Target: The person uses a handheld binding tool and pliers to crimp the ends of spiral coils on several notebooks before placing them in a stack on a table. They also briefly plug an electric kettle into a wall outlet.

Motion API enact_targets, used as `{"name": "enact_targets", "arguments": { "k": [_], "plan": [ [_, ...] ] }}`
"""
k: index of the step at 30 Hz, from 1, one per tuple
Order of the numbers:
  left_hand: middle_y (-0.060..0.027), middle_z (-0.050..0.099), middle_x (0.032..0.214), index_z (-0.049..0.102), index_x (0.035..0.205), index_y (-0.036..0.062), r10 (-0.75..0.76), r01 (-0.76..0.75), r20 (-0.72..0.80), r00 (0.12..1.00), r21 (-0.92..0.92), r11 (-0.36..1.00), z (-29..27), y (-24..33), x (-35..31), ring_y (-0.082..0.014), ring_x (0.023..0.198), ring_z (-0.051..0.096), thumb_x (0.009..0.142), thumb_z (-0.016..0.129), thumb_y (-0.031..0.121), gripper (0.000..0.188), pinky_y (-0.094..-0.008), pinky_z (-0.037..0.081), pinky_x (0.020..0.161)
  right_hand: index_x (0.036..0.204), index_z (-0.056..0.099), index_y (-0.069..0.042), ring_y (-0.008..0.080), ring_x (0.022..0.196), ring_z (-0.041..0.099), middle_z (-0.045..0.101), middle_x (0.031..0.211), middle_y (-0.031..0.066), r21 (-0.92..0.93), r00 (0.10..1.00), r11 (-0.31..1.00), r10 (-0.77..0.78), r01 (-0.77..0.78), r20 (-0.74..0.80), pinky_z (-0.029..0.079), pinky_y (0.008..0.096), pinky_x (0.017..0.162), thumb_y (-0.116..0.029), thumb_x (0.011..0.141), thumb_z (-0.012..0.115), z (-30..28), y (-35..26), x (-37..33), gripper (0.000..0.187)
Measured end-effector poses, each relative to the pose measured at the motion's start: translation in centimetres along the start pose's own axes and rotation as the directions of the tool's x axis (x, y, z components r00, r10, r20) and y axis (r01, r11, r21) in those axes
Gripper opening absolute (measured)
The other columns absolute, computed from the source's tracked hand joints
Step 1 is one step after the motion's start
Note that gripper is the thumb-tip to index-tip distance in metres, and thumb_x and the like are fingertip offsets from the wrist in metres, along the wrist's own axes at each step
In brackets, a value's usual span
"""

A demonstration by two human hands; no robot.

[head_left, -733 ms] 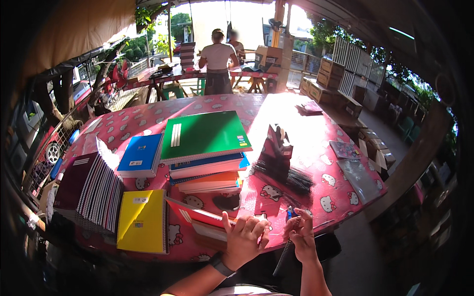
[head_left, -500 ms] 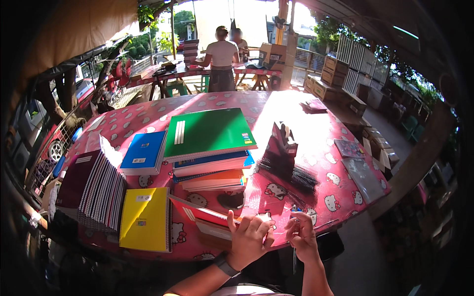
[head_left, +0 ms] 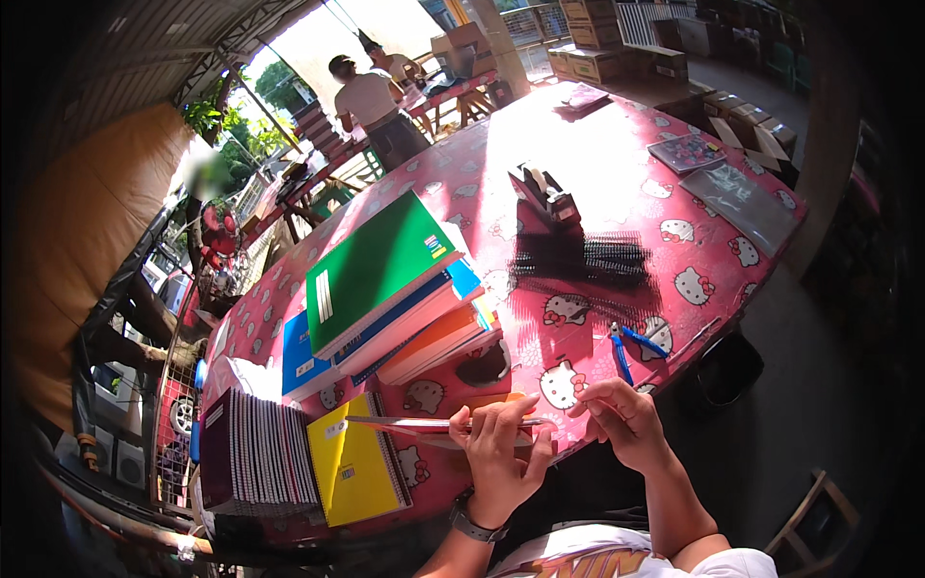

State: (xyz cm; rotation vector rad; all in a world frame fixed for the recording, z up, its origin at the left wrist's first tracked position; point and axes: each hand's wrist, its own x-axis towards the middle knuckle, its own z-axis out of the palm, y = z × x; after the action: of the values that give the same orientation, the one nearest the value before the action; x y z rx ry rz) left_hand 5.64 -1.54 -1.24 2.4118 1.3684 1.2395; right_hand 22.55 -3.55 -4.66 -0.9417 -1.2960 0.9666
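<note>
My left hand, with a dark band at its wrist, is closed on a thin notebook seen nearly edge-on above the table's front edge. Just right of the notebook's end is my right hand, thumb and fingertips pinched together. Whatever it may hold is too small to make out. On the table beyond that hand lie blue-handled cutting pliers. Farther back is a heap of black spiral binding coils. A yellow spiral notebook lies to the left, partly under the held notebook's far end.
Left of centre stands a stack topped by a green notebook, beside a blue notebook. A row of dark-covered spiral notebooks fills the left corner. A black device and a clear plastic sheet lie farther off. Two people work at another table.
The view has tilted and shifted. The held notebook has turned more edge-on. My right hand's fingers have drawn together, and the thin strand below it no longer shows. The pliers are now plainly visible.
</note>
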Motion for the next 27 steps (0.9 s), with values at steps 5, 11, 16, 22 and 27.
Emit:
{"name": "enact_targets", "arguments": {
  "k": [5, 11, 16, 22, 27],
  "plan": [
    [0.0005, 0.063, 0.084, 0.063, 0.085, 0.0131, 0.094, -0.1, -0.041, 0.995, -0.176, 0.979, -0.8, -1.5, 0.0, -0.0158, 0.076, 0.059, 0.065, 0.066, -0.002, 0.025, -0.0324, 0.032, 0.084, 0.098, 0.054, -0.003, 0.0106, 0.063, 0.057, 0.061, 0.081, 0.0072, 0.045, 1.0, 0.999, 0.004, -0.004, 0.013, 0.047, 0.022, 0.056, 0.004, 0.085, 0.049, 0.3, 0.6, 0.2, 0.016],
    [0.0002, 0.063, 0.085, 0.066, 0.084, 0.0129, 0.081, -0.094, -0.09, 0.993, -0.148, 0.984, -0.9, -1.5, 0.5, -0.0162, 0.08, 0.06, 0.069, 0.068, 0.002, 0.019, -0.0366, 0.032, 0.093, 0.09, 0.062, -0.004, 0.0159, 0.073, 0.058, 0.056, 0.084, 0.0069, -0.276, 0.954, 0.919, -0.24, 0.283, 0.18, 0.046, 0.0252, 0.061, -0.004, 0.081, 0.06, 0.1, -2.8, 3.4, 0.01],
    [-0.0024, 0.062, 0.085, 0.067, 0.087, 0.0123, 0.182, -0.197, -0.11, 0.977, -0.137, 0.971, 0.8, -3.4, 1.0, -0.0181, 0.079, 0.058, 0.067, 0.068, 0.001, 0.023, -0.0325, 0.04, 0.075, 0.091, 0.06, -0.004, 0.0097, 0.069, 0.058, 0.059, 0.08, 0.0037, -0.166, 0.981, 0.978, -0.099, 0.127, 0.169, 0.046, 0.0227, 0.058, -0.005, 0.076, 0.065, 0.0, -1.0, 5.0, 0.016],
    [-0.0036, 0.063, 0.085, 0.065, 0.084, 0.0095, 0.146, -0.165, -0.138, 0.98, -0.137, 0.977, 0.3, -3.1, 0.4, -0.0187, 0.077, 0.059, 0.067, 0.071, 0.003, 0.019, -0.0305, 0.041, 0.072, 0.093, 0.06, 0.001, 0.0089, 0.082, 0.057, 0.057, 0.089, 0.004, -0.107, 0.976, 0.994, 0.038, -0.015, 0.214, 0.049, 0.0217, 0.071, 0.003, 0.075, 0.065, 0.4, -1.5, 4.6, 0.019],
    [-0.0043, 0.064, 0.085, 0.064, 0.083, 0.0088, 0.148, -0.17, -0.127, 0.981, -0.185, 0.968, 0.0, -3.1, 0.7, -0.0195, 0.076, 0.06, 0.067, 0.071, 0.004, 0.018, -0.0309, 0.042, 0.071, 0.09, 0.059, 0.002, 0.0062, 0.076, 0.057, 0.059, 0.084, 0.0032, -0.177, 0.959, 0.984, 0.051, -0.001, 0.278, 0.049, 0.0211, 0.071, 0.003, 0.074, 0.066, 0.5, -1.6, 4.9, 0.017]
  ]
}}
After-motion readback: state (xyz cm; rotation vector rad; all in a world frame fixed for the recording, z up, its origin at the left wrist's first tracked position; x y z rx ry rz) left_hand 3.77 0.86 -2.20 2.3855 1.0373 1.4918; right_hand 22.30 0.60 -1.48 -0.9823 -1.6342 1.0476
